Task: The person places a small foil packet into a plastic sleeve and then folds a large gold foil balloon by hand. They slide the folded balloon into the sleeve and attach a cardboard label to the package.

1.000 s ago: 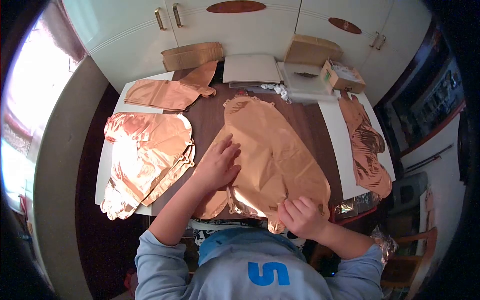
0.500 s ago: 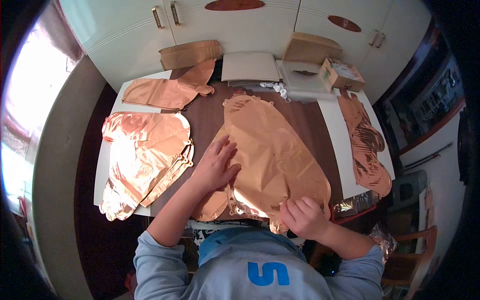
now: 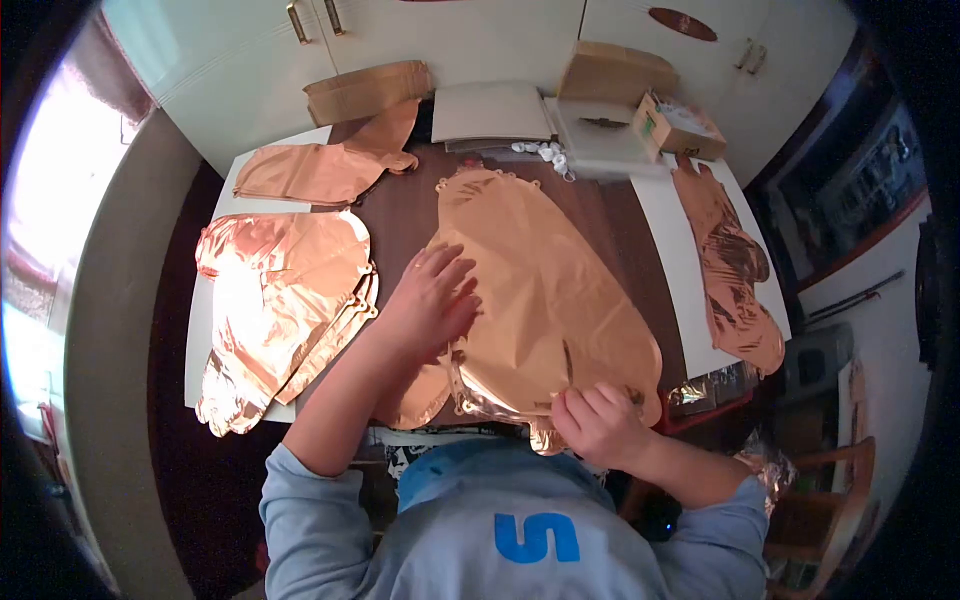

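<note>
A large flat copper-coloured foil balloon [image 3: 535, 270] lies in front of me, with small tabs along its edge and a shiny fold near me. My left hand [image 3: 432, 298] is over its left side, fingers spread and holding nothing; whether it touches the foil I cannot tell. At the near edge, my right hand [image 3: 600, 425] has its fingers closed in a pinch on the balloon's foil. Part of another foil piece [image 3: 420, 398] shows beneath my left forearm.
More flat foil balloons [image 3: 290, 300] are piled at the left, with another foil piece [image 3: 320, 170] behind them. A crumpled foil piece [image 3: 730, 270] lies at the right. Along the back stand a stack of boards [image 3: 492, 112], a clear plastic box [image 3: 600, 150] and a small cardboard box [image 3: 682, 125].
The view has shifted slightly, so the table sits higher in it. My left hand has lifted a little, and my right hand has moved slightly along the near edge, still pinching the foil.
</note>
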A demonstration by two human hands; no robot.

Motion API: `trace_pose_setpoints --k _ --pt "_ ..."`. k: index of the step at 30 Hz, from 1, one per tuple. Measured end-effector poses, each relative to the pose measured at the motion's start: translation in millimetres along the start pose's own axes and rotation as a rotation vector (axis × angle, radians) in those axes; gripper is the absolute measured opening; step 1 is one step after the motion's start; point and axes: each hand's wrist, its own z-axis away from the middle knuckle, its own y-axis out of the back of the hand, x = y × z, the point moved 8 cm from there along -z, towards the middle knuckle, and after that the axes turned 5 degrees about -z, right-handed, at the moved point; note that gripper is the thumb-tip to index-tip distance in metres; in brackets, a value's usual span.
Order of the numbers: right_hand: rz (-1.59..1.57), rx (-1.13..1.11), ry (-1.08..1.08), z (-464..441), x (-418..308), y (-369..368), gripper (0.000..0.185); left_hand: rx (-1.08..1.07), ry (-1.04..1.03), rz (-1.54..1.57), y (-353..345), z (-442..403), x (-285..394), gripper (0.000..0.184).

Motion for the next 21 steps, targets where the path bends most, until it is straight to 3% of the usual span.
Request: trace_pose_setpoints --k 6,9,16,21 --pt "0.013 0.010 0.030 -0.8 -3.8 -4.1 0.024 0.008 -0.180 -0.011 -17.2 -11.9 6.6 0.034" --pt "0.010 0.009 0.037 1.4 -5.2 -6.1 0.024 -0.061 -0.155 0.043 -21.5 -12.6 10.1 0.037" --pt "-0.027 0.006 0.048 -0.4 -10.6 -8.4 0.023 0.018 -0.205 -0.045 -30.2 -13.3 7.4 0.036" --pt "-0.115 -0.147 0.002 -8.2 -2.1 -2.9 0.037 0.011 -0.156 0.012 -31.6 -15.2 9.7 0.041"
